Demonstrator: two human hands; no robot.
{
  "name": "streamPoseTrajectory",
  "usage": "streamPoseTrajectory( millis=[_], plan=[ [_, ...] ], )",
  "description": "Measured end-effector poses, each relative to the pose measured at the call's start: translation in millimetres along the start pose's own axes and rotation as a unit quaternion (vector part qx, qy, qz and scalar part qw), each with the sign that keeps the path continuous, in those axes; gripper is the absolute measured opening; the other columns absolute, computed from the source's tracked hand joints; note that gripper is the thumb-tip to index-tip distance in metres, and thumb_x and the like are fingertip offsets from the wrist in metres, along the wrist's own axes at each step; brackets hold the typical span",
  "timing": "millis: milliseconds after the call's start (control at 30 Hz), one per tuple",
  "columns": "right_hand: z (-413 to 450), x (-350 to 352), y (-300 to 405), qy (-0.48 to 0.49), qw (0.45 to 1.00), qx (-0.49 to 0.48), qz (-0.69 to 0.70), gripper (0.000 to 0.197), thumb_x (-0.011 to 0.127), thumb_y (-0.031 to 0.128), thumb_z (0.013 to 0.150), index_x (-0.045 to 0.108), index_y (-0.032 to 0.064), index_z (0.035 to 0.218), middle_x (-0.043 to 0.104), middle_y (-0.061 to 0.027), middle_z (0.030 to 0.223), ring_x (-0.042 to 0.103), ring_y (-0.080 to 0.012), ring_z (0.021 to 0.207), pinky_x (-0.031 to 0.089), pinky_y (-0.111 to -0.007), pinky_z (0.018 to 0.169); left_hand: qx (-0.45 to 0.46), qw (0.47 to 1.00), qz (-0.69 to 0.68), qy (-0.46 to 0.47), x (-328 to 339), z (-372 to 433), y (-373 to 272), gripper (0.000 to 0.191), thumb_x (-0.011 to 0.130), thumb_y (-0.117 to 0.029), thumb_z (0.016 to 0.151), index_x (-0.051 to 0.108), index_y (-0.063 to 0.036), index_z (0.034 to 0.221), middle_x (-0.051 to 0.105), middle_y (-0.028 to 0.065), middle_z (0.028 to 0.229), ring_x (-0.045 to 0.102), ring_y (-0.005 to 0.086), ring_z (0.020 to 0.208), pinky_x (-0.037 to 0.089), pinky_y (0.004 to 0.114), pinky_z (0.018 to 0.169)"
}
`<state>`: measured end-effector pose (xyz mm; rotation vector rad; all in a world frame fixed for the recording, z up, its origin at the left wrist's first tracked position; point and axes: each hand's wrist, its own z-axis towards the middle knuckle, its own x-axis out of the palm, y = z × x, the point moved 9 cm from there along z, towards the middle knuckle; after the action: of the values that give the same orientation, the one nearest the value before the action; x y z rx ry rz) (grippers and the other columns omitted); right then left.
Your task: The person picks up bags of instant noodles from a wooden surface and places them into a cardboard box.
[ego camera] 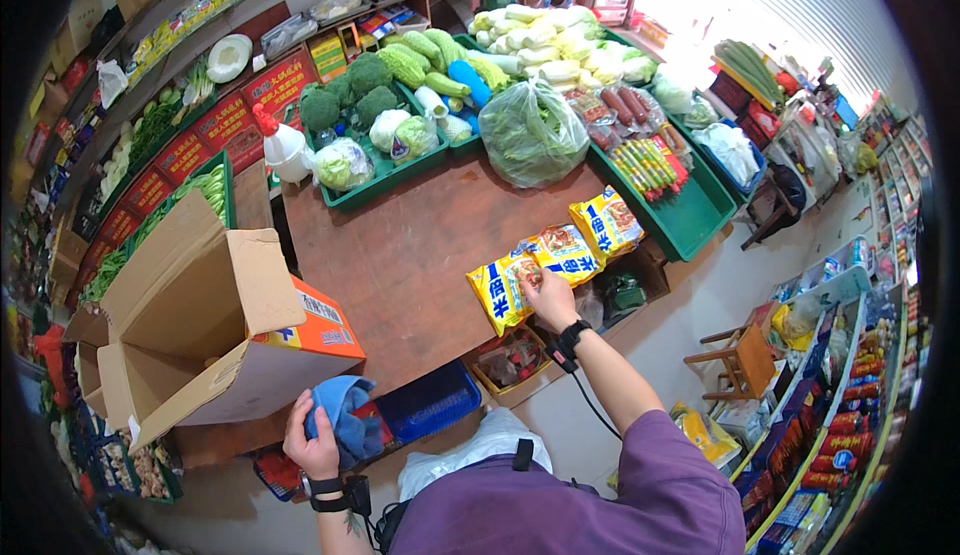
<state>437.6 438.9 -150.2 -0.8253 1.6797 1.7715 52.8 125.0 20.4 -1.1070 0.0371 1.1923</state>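
My left hand (313,435) holds a crumpled blue cloth (346,420) beside the near edge of the wooden table (375,255). My right hand (551,296) touches the leftmost of three yellow noodle packets (499,292) at the table's right edge, its fingertips on the packet's picture; whether they grip it cannot be told. The middle packet (564,251) and the far packet (609,221) lie in a row beyond it. An open cardboard box (307,337) with an orange end stands at the table's left, its flaps spread.
Green trays (397,176) of broccoli, cabbage and gourds line the far side, beside a bagged leafy vegetable (534,135). A white bottle (285,154) with a red top stands left. Below the near edge are a blue basket (431,401) and a box (514,364); a wooden stool (739,356) stands right.
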Motion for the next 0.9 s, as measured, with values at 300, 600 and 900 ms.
streamPoseTrajectory(
  millis=[300,600,900],
  plan=[
    [21,42,-7,0.076,0.978,0.059,-0.185,0.077,0.084,0.050,0.058,0.056,-0.0024,0.107,0.059,-0.0199,0.107,0.054,-0.0346,0.104,0.044,-0.044,0.091,0.018,0.997,-0.015,0.068,55,15,-43,0.014,0.064,-0.002,0.083,0.064,0.0025,0.097,0.069,0.0174,0.105,0.066,0.0274,0.099,0.049,0.037,0.091],
    [12,39,9,0.059,0.977,0.019,-0.206,0.077,0.087,0.048,0.056,0.054,0.0000,0.106,0.058,-0.0178,0.109,0.054,-0.0322,0.108,0.044,-0.044,0.093,-0.196,0.972,-0.125,0.035,83,18,-9,0.016,0.065,-0.007,0.087,0.065,0.0014,0.100,0.069,0.0106,0.101,0.064,0.0179,0.092,0.050,0.032,0.087],
    [3,57,2,0.165,0.985,0.029,0.047,0.075,0.088,0.041,0.055,0.054,-0.0018,0.107,0.064,-0.0222,0.102,0.064,-0.0344,0.096,0.051,-0.040,0.084,-0.380,0.861,-0.331,0.066,123,-7,12,0.051,0.072,-0.001,0.079,0.051,0.0003,0.125,0.058,0.0102,0.115,0.058,0.0166,0.101,0.049,0.031,0.089]
  ],
)
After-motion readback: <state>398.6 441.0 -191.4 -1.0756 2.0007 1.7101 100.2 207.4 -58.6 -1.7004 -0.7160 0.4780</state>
